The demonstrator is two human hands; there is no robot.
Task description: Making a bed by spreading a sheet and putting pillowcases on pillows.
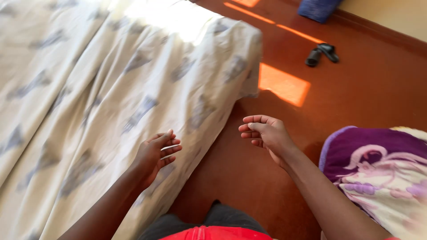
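Note:
A bed covered by a white sheet (pixel 89 89) with a grey-blue pattern fills the left side; its corner hangs down near the middle. My left hand (pixel 155 155) hovers over the sheet's hanging edge, fingers extended and slightly apart, holding nothing. My right hand (pixel 267 133) is raised over the red-brown floor (pixel 378 89) beside the bed, fingers loosely curled, empty. The two hands are apart, palms turned toward each other.
A purple and cream flowered blanket (pixel 378 169) lies at the lower right. A pair of dark sandals (pixel 321 54) sits on the floor at the back. A blue cloth item (pixel 318 9) rests by the far wall. Sunlight patches (pixel 284 84) mark the floor.

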